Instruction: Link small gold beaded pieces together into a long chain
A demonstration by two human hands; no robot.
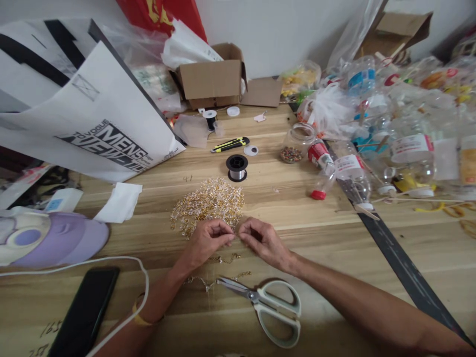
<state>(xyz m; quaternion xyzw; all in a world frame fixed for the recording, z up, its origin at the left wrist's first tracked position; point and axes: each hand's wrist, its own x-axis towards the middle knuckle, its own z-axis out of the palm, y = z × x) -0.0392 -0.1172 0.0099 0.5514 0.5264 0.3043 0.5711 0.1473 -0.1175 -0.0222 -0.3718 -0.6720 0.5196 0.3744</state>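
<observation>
My left hand (212,238) and my right hand (266,243) face each other just in front of a pile of small gold and clear beads (208,202). Both are closed in a pinch, fingertips nearly touching; whatever sits between them is too small to make out. Below the hands lie short gold chains (203,281) with beads on them. Scissors with pale handles (277,310) rest nearby, blades pointing left and slightly parted. Behind the pile stands a black spool of clear thread (237,168).
A yellow utility knife (230,144) and a jar of beads (293,144) lie farther back. Plastic bottles (349,171) crowd the right. On the left are a white bag (107,114), a purple object (70,235), a phone (87,310) and a white cable (145,277). A cardboard box (211,79) stands behind.
</observation>
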